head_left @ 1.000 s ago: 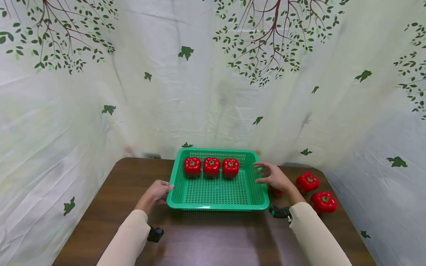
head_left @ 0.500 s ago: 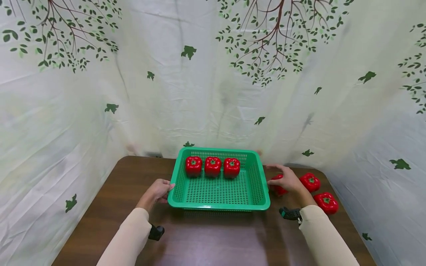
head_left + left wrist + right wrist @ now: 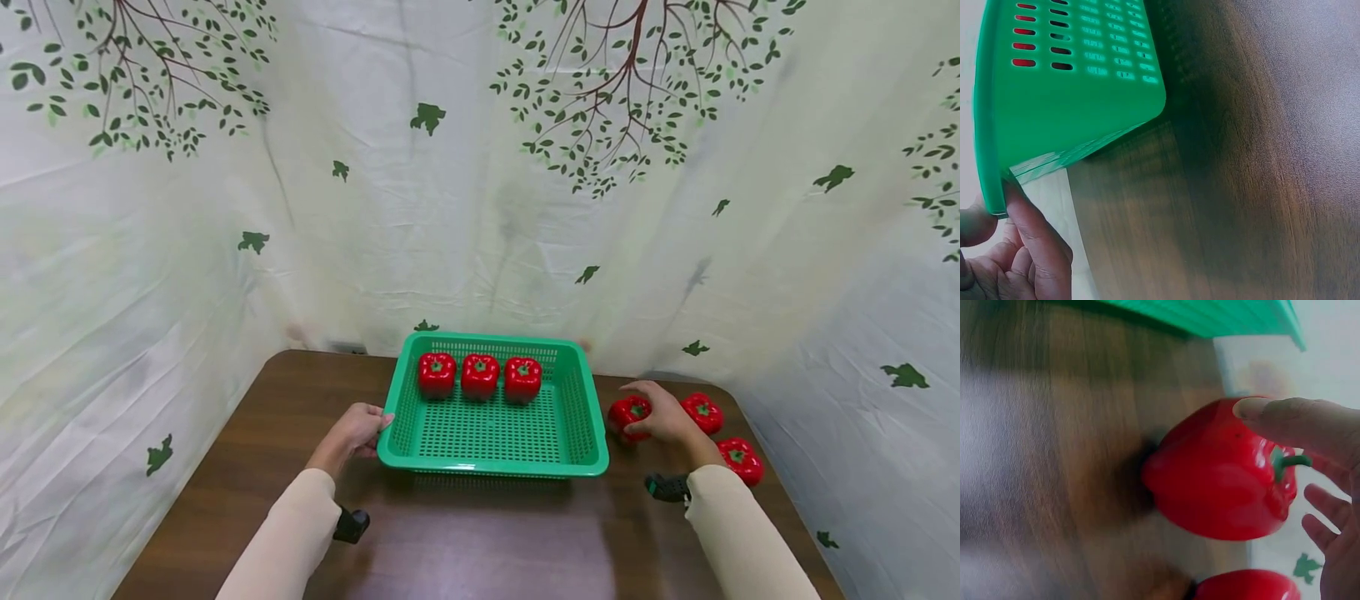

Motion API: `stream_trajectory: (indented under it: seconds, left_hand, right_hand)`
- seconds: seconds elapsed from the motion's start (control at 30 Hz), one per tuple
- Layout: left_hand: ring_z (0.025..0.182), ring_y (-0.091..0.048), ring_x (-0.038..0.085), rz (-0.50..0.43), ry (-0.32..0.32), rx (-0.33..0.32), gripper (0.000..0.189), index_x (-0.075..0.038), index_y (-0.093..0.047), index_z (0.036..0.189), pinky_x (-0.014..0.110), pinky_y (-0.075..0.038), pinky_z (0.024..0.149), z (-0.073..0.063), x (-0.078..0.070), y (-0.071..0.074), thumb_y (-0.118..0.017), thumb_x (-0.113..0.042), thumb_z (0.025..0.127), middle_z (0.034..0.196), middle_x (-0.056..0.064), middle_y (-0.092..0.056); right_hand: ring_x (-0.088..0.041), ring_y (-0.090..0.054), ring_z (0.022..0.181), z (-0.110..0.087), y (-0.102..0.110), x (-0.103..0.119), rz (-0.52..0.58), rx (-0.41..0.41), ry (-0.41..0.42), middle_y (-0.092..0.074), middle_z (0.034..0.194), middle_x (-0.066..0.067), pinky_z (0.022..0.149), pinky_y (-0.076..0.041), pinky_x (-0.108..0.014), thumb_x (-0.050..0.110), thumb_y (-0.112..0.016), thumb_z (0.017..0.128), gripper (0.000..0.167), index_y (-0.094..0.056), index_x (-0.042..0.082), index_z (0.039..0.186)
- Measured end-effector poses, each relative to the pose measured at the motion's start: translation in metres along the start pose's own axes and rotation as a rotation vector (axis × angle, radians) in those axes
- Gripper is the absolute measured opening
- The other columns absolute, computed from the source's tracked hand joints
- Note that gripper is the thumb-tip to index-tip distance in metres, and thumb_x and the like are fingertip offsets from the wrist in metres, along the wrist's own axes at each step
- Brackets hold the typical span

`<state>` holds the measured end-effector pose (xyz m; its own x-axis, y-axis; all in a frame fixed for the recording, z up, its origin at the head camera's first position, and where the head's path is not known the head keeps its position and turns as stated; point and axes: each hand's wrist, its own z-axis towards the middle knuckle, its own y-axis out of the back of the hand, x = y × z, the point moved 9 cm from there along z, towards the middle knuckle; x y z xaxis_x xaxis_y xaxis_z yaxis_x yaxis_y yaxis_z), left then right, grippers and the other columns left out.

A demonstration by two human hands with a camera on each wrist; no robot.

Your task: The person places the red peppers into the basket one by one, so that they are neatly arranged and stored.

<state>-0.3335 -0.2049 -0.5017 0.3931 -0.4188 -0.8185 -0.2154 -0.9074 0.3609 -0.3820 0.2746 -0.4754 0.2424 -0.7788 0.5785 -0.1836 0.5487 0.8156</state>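
Note:
My left hand (image 3: 358,430) pinches the left rim of a green plastic basket (image 3: 487,468); in the left wrist view its thumb and fingers (image 3: 1038,240) meet at the rim. Three red bell peppers (image 3: 478,377) stand in a row along the basket's back. Right of the basket, my right hand (image 3: 663,414) is spread over another red bell pepper (image 3: 624,414). In the right wrist view the thumb overlaps that pepper's side near the green stem, with the other fingers apart beyond it.
Two more red bell peppers, a rear one (image 3: 705,412) and a front one (image 3: 742,461), stand on the brown wooden table (image 3: 495,542) at the right, close by my right forearm. A white curtain (image 3: 480,208) with printed leaves hangs behind the table.
My right hand has moved right from over the basket's right rim to the nearest loose pepper. My left hand keeps its hold on the basket, which stays in place.

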Motion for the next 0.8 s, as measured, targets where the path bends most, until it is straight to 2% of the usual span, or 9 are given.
stream_trajectory:
  seconds: [0.3,0.57,0.8]
  left_hand:
    - [0.069,-0.062,0.02,-0.02,0.003,0.009,0.036,0.014,-0.05,0.121,0.034,-0.056,0.065,-0.001,-0.001,-0.002,-0.046,-0.017,0.103,0.087,0.014,-0.059]
    - [0.07,-0.064,0.019,-0.031,0.001,0.018,0.037,0.014,-0.049,0.123,0.036,-0.056,0.067,-0.002,-0.001,-0.001,-0.047,-0.016,0.102,0.091,0.015,-0.061]
    - [0.07,-0.063,0.019,-0.034,0.0,0.016,0.036,0.014,-0.049,0.123,0.035,-0.056,0.067,-0.001,0.0,0.001,-0.047,-0.016,0.102,0.091,0.015,-0.061]
  right_hand:
    - [-0.05,-0.035,0.124,-0.001,-0.009,-0.022,-0.014,0.054,-0.092,-0.036,0.14,-0.028,0.087,-0.047,-0.06,0.003,-0.084,0.068,0.081,-0.044,0.002,0.138]
    - [-0.05,-0.039,0.121,-0.003,-0.013,-0.023,-0.024,0.058,-0.127,-0.041,0.136,-0.028,0.089,-0.044,-0.064,-0.005,-0.082,0.064,0.084,-0.044,0.003,0.138]
    - [-0.048,-0.04,0.12,-0.004,-0.014,-0.027,-0.014,0.042,-0.165,-0.042,0.136,-0.028,0.091,-0.043,-0.063,-0.006,-0.079,0.066,0.083,-0.041,0.002,0.139]
